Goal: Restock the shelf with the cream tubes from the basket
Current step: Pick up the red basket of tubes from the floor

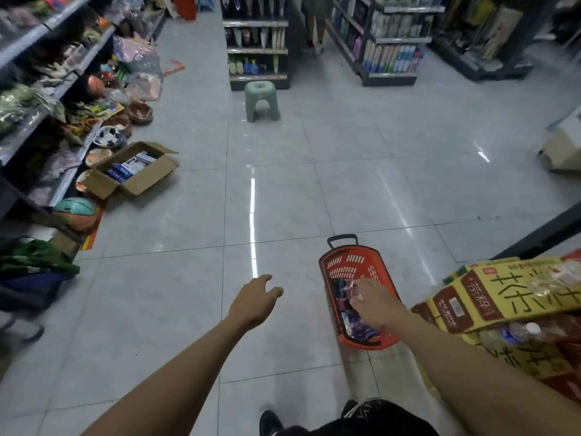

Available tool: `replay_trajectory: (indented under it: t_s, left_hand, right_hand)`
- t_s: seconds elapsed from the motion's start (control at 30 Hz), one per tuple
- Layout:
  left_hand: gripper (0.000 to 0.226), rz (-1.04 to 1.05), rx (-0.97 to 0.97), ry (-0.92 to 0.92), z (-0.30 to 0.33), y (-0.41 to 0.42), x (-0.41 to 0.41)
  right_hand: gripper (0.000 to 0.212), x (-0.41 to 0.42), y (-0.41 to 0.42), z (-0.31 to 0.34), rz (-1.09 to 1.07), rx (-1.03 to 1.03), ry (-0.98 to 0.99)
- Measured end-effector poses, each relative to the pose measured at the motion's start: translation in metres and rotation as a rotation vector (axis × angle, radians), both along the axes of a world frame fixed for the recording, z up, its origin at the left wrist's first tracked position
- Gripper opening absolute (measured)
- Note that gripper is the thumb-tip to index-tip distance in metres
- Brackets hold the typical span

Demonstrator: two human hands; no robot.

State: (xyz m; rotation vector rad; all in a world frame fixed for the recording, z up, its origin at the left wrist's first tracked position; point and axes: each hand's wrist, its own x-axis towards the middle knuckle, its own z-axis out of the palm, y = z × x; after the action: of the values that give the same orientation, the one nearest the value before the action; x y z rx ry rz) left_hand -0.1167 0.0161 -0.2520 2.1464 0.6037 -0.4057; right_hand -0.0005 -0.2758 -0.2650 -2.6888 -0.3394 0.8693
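A red plastic basket [342,262] with a black handle stands on the tiled floor at lower right. Several purple and white cream tubes [361,328] lie inside it. My right hand [377,305] reaches down into the basket and its fingertips pinch a pale purple tube [353,291] near the top of the pile. My left hand [256,298] hovers over the floor to the left of the basket, fingers relaxed and spread, holding nothing. The shelf for the tubes cannot be told from this view.
Yellow drink cartons [509,297] are stacked right beside the basket. An open cardboard box [138,174] of blue packs sits by the left shelving [47,127]. A green stool [262,100] stands ahead in the aisle, before dark shelf units [256,51].
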Motion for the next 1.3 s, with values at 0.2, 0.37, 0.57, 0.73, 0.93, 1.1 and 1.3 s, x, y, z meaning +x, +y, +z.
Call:
replay_trajectory:
  t_s: [0.2,0.37,0.57,0.73,0.93,1.1,1.3]
  left_hand:
    - [0.066,-0.063,0.043,-0.018,0.004,-0.004,0.021]
    - [0.067,-0.064,0.06,-0.033,0.009,-0.036,0.053]
    - [0.067,-0.054,0.108,-0.002,0.004,-0.103,0.108]
    - [0.068,-0.033,0.171,0.056,0.0,-0.179,0.161]
    - [0.084,0.006,0.188,0.173,0.007,-0.264,0.215]
    - [0.098,0.056,0.174,0.206,0.012,-0.291,0.235]
    - [0.1,0.087,0.15,0.232,0.006,-0.297,0.247]
  right_hand:
    - [0.06,0.007,-0.013,0.012,0.03,-0.076,-0.047]
    - [0.062,0.032,-0.047,0.006,0.042,-0.094,-0.029]
    - [0.058,0.087,-0.102,-0.005,0.062,-0.084,0.0]
    - [0.054,0.143,-0.163,-0.008,0.117,-0.069,0.033]
    - [0.051,0.207,-0.234,0.001,0.166,-0.07,0.059]
    - [0.047,0.235,-0.254,0.006,0.194,-0.072,0.087]
    - [0.049,0.253,-0.257,-0.004,0.206,-0.083,0.112]
